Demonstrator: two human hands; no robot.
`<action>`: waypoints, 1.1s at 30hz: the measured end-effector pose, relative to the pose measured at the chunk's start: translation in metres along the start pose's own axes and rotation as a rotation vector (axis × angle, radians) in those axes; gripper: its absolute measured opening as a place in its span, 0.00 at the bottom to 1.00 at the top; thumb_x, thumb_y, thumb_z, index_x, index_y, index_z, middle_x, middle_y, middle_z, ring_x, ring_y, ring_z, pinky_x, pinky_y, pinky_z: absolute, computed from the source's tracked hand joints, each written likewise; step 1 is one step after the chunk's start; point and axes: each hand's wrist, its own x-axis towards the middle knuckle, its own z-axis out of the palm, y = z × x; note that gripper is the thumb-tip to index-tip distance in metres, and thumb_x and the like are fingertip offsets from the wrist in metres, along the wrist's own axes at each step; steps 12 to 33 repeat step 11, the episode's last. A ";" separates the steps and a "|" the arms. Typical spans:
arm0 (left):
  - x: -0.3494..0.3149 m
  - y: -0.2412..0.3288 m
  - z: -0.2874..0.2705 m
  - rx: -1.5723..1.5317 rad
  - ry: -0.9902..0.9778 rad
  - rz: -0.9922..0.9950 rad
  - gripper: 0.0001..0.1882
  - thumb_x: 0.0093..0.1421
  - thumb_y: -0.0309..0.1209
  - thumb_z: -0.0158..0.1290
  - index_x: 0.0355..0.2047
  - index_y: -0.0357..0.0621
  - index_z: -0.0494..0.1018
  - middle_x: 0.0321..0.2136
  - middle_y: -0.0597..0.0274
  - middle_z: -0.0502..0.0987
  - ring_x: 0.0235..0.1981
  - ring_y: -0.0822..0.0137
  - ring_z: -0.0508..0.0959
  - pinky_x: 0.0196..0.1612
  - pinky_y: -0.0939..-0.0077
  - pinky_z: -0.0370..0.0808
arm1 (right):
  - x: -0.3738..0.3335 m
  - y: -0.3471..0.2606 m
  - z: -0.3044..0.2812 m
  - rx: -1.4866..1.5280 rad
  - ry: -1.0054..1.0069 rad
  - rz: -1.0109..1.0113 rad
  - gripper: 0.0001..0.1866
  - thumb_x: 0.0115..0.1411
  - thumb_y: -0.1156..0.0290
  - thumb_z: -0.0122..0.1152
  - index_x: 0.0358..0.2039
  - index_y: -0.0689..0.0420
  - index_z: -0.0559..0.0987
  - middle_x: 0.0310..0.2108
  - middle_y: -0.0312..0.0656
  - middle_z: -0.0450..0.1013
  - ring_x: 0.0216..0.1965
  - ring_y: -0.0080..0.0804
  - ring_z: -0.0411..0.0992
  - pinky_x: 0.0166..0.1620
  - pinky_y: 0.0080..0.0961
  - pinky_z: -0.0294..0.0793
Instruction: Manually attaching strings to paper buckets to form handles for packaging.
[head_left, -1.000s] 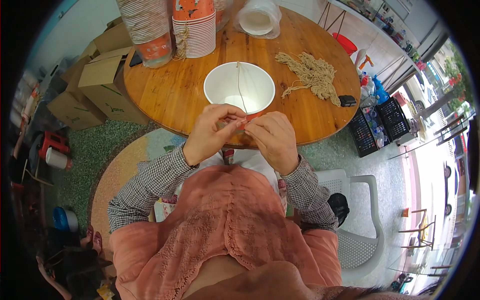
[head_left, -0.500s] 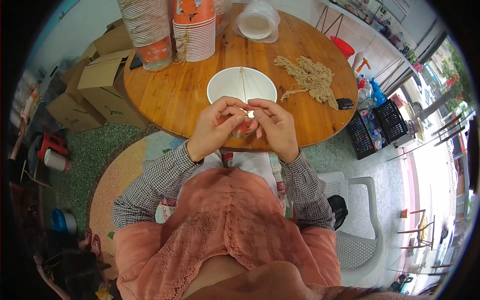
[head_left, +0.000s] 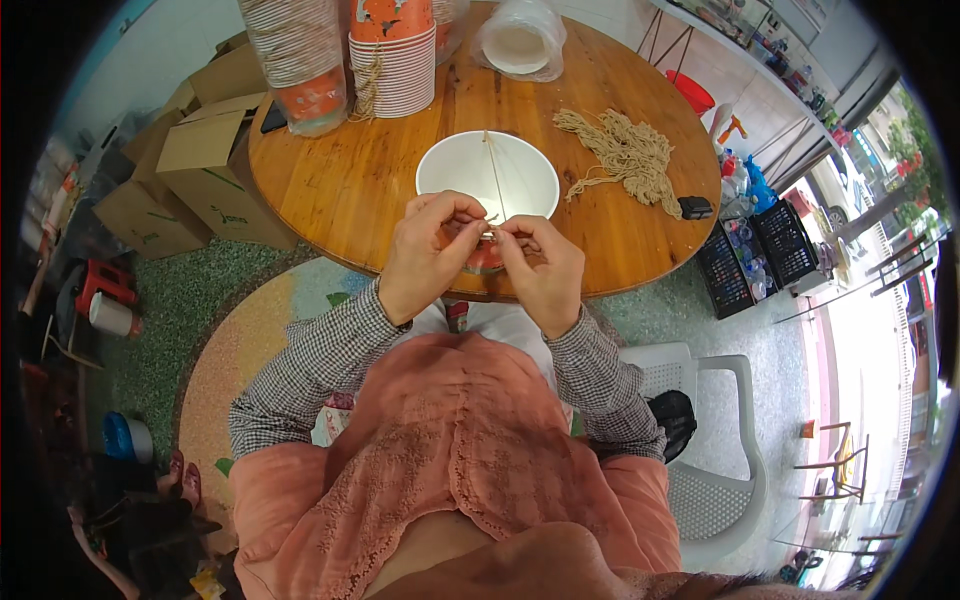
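Note:
At the table's near edge, a paper bucket (head_left: 455, 165) with a white inside and an orange-red outer wall tilts its mouth toward the far side. A thin twine cord (head_left: 498, 180) runs from its far rim across the opening to my fingers at the near rim. My left hand (head_left: 418, 250) is closed, thumb and forefinger pinching the cord's end. My right hand (head_left: 548, 265) pinches the cord just beside it, fingertips almost touching the left ones. The fingers partly hide the near rim, so whether a knot is there cannot be made out.
Loose twine cords (head_left: 640, 160) lie right of the bucket, by a small black object (head_left: 695, 207). Stacked buckets (head_left: 393, 75) and a plastic-wrapped stack (head_left: 300, 75) stand far left; wrapped white containers (head_left: 520, 48) lie behind. Cardboard boxes (head_left: 210, 165) and a plastic chair (head_left: 745, 440) flank the round table.
My right fingers have bent in and drawn slightly lower at the near rim. The bright white bit between my fingertips no longer shows, and a short cord end now sticks up by the left fingers.

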 end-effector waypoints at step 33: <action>0.004 0.000 0.004 -0.008 -0.037 -0.002 0.09 0.57 0.20 0.54 0.40 0.38 0.73 0.42 0.56 0.73 0.31 0.69 0.77 0.39 0.76 0.75 | -0.001 -0.001 -0.002 -0.172 0.008 -0.143 0.05 0.58 0.80 0.59 0.36 0.65 0.77 0.29 0.39 0.76 0.30 0.20 0.75 0.34 0.16 0.74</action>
